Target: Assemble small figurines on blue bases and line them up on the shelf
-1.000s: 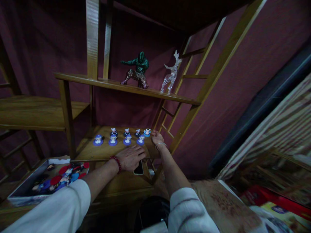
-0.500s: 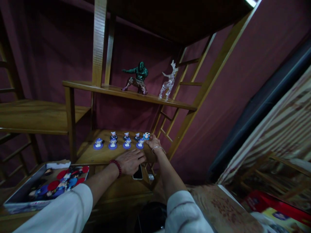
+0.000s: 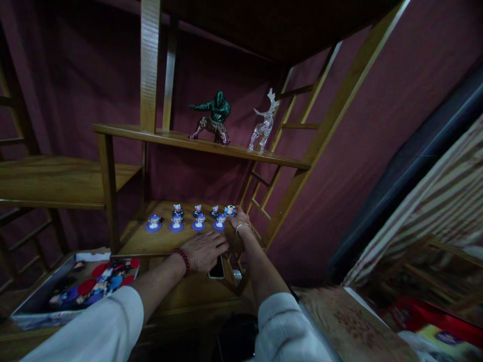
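- Blue-based figurine (image 3: 229, 210) stands at the right end of the back row on the lower shelf (image 3: 136, 240); 1 o'clock from the left hand (image 3: 207, 250).
- Right hand (image 3: 238, 219): fingers bent, tips at the figurine's right side, the piece at about 10 to 11 o'clock from it. Cannot tell whether they pinch it or merely touch.
- Left hand: palm down over the shelf's front edge, fingers loosely together, nothing seen in its grasp.
- Neighbours of the blue piece: nearest of three dark-based figurines (image 3: 198, 210) at 9 o'clock; nearest of four purple-based figurines (image 3: 177, 223) at 7 o'clock. Gaps look tight.
- Handling, by judgement: light, stiff, probably moulded plastic; smooth, so perhaps a little slippery. Small projecting parts may be the weak points.
- Best hold, I reckon: thumb and fingertip across the round base, or low on the body; gentle pressure, a sideways nudge could tip a neighbour.
- Phone (image 3: 217, 269) below the left hand, 5 o'clock.
- Open box (image 3: 49, 320) of more figurines, between 8 and 9 o'clock from the left hand.
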The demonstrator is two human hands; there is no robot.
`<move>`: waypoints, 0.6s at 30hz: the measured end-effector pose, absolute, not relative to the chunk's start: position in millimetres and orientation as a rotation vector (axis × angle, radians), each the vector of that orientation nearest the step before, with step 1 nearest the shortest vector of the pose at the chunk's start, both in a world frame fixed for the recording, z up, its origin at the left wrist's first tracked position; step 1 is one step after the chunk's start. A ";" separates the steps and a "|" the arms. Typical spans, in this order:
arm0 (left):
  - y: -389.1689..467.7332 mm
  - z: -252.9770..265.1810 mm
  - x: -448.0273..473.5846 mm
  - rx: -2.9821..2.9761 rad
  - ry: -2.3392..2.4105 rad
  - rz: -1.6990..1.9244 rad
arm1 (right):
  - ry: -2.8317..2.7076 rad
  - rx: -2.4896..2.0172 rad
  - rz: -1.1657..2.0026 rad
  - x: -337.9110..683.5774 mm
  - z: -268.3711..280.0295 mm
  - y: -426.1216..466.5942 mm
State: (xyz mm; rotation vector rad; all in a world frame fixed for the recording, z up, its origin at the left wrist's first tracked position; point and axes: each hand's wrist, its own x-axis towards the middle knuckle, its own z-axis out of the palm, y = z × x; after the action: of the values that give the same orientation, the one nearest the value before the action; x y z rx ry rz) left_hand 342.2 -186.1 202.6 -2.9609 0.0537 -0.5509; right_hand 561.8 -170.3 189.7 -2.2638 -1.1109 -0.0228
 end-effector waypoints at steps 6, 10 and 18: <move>-185.2 201.2 343.1 -2.959 0.028 -0.542 | -1.148 -2.244 -0.035 564.2 187.3 -170.7; -183.9 199.6 343.7 -2.970 0.026 -0.538 | -1.159 -2.256 -0.051 563.7 188.1 -171.4; -184.8 200.7 342.9 -2.985 0.039 -0.535 | -1.149 -2.250 -0.004 564.8 186.9 -172.1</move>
State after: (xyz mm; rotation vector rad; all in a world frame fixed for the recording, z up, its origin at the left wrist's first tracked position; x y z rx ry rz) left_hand 342.9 -184.8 200.7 -2.9848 0.0391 -0.5345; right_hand 564.8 -172.1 186.9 -2.2500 -1.1490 -0.0040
